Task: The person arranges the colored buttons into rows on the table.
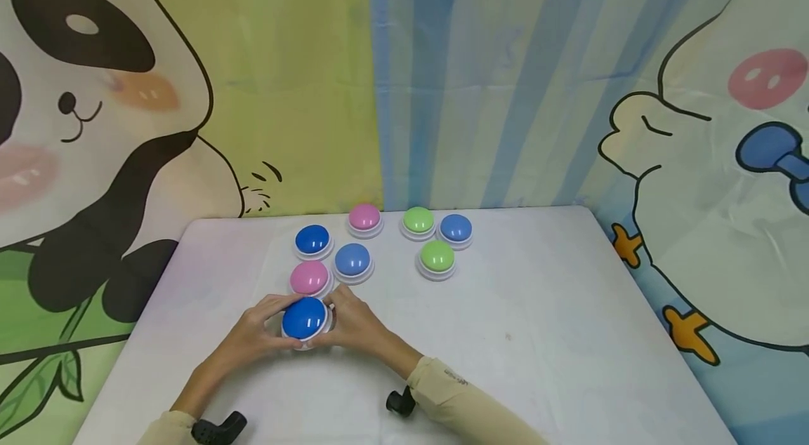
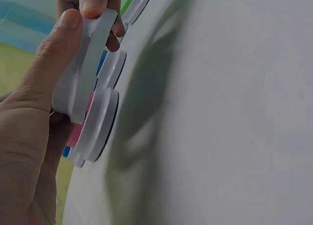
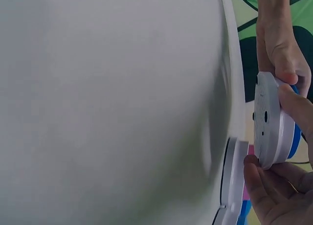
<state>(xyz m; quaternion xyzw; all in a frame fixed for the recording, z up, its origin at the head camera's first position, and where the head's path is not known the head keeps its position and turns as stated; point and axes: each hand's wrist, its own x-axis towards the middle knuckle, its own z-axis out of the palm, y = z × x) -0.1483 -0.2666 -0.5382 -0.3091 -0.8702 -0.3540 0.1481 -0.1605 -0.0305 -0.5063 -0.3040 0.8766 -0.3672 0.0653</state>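
Beige sleeves [image 1: 474,399] are lying on the grip's near side; beyond them, left hand [image 1: 255,331] and right hand [image 1: 357,322] are pinching a blue button [image 1: 305,319] from opposite sides, neither nearer, holding it dome-up above the table [image 1: 537,375]. Just past the grip, a pink button [image 1: 309,278] is resting.

Looks like a screened-off indoor corner, hard to pin down further. Closed in by a cartoon-printed backdrop [image 1: 436,80], showing a panda [image 1: 107,94] at upper left and a white animal [image 1: 714,234] at right, behind a white table [image 1: 537,319] at bottom centre.
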